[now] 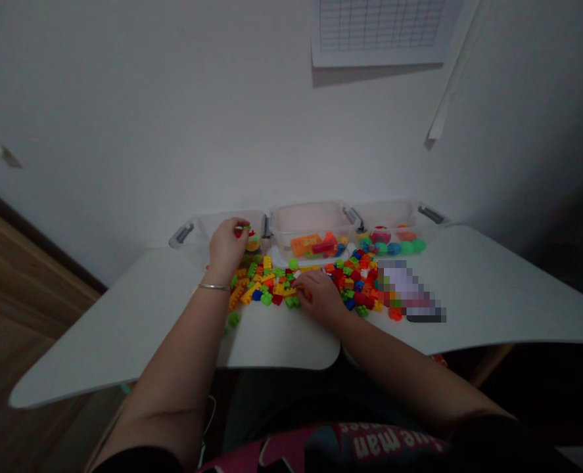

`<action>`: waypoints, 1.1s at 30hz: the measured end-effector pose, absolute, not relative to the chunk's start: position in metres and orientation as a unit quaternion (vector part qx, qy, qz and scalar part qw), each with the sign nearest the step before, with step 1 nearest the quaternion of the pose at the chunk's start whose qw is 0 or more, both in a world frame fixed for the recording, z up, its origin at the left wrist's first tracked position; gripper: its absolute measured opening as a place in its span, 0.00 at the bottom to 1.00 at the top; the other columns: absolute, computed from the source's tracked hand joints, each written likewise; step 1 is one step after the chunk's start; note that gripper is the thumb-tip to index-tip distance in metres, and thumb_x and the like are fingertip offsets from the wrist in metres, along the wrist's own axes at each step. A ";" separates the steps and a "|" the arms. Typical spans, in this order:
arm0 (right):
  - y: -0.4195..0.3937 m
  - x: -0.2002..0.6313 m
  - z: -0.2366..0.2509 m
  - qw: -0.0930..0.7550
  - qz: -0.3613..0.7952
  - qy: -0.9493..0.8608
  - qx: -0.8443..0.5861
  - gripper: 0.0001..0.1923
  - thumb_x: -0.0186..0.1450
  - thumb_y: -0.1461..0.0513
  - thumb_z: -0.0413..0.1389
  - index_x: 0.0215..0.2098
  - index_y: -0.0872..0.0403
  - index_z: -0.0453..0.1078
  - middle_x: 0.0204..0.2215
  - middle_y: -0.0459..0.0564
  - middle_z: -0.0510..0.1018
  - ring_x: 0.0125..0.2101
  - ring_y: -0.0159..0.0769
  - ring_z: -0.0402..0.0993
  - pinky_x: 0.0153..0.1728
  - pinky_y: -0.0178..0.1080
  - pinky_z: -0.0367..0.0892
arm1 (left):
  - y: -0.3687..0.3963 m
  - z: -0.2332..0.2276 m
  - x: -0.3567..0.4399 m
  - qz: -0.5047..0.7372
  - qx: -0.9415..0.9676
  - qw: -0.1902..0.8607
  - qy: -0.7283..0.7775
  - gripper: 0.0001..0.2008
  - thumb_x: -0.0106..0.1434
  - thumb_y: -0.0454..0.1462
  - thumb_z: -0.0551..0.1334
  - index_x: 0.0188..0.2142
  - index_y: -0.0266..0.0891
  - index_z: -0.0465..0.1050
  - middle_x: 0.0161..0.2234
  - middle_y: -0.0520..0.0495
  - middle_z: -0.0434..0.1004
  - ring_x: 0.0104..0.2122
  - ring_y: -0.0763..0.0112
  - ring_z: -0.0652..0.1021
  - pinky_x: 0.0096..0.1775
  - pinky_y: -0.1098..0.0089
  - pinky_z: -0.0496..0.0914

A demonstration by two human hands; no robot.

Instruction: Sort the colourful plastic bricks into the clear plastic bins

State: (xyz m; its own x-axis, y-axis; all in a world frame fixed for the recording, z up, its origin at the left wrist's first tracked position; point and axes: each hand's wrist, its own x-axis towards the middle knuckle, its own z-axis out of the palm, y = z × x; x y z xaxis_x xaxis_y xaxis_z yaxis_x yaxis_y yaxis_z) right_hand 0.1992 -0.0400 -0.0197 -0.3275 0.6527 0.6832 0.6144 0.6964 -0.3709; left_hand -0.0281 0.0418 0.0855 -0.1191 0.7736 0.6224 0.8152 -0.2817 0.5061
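Observation:
My left hand [228, 244], a metal bangle at its wrist, is raised over the left clear plastic bin [207, 230]. Its fingertips are pinched round a small green toy brick [244, 228], only partly visible. Below spreads a loose pile of toy bricks [271, 287] in red, yellow, green, orange and blue. My right hand [319, 295] rests at the middle of that pile, fingers curled down round a toy brick that they mostly hide.
Against the wall, the middle clear bin [284, 230] holds orange and red pieces. The right clear bin [394, 223] contains green, blue and red round pieces. A blurred-out flat object [409, 289] lies right of the pile on the white table [493, 295]. A printed grid sheet [380, 33] hangs above.

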 end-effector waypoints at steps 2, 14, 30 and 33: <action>-0.040 0.199 -0.020 0.434 0.020 -0.815 -0.383 0.09 0.62 0.69 0.54 0.37 0.51 0.73 0.38 0.51 0.79 0.41 0.41 0.72 0.46 0.44 0.66 | 0.041 0.082 -0.026 -0.403 -0.669 0.036 -0.624 0.11 0.61 0.36 0.58 0.40 0.39 0.77 0.41 0.43 0.80 0.39 0.61 0.78 0.42 0.63 0.70; -0.041 0.200 -0.019 0.421 0.031 -0.818 -0.390 0.09 0.60 0.70 0.55 0.36 0.51 0.72 0.39 0.51 0.78 0.42 0.41 0.73 0.46 0.44 0.66 | -0.004 0.077 -0.049 -0.323 -0.757 0.129 -0.552 0.18 0.63 0.43 0.57 0.49 0.42 0.75 0.49 0.41 0.75 0.56 0.51 0.68 0.60 0.50 0.59; -0.042 0.201 -0.020 0.422 0.038 -0.823 -0.379 0.10 0.61 0.70 0.54 0.37 0.52 0.73 0.40 0.52 0.78 0.44 0.41 0.72 0.47 0.43 0.66 | -0.076 0.010 -0.058 -0.132 -0.725 -0.019 -0.675 0.21 0.57 0.36 0.64 0.51 0.38 0.72 0.46 0.38 0.70 0.41 0.56 0.77 0.46 0.58 0.72; -0.042 0.200 -0.020 0.417 0.035 -0.824 -0.382 0.09 0.61 0.69 0.54 0.37 0.52 0.73 0.39 0.52 0.78 0.44 0.41 0.72 0.47 0.44 0.67 | -0.072 0.014 -0.047 -0.138 -0.734 -0.037 -0.664 0.20 0.58 0.36 0.64 0.51 0.38 0.73 0.45 0.38 0.71 0.43 0.57 0.76 0.47 0.59 0.72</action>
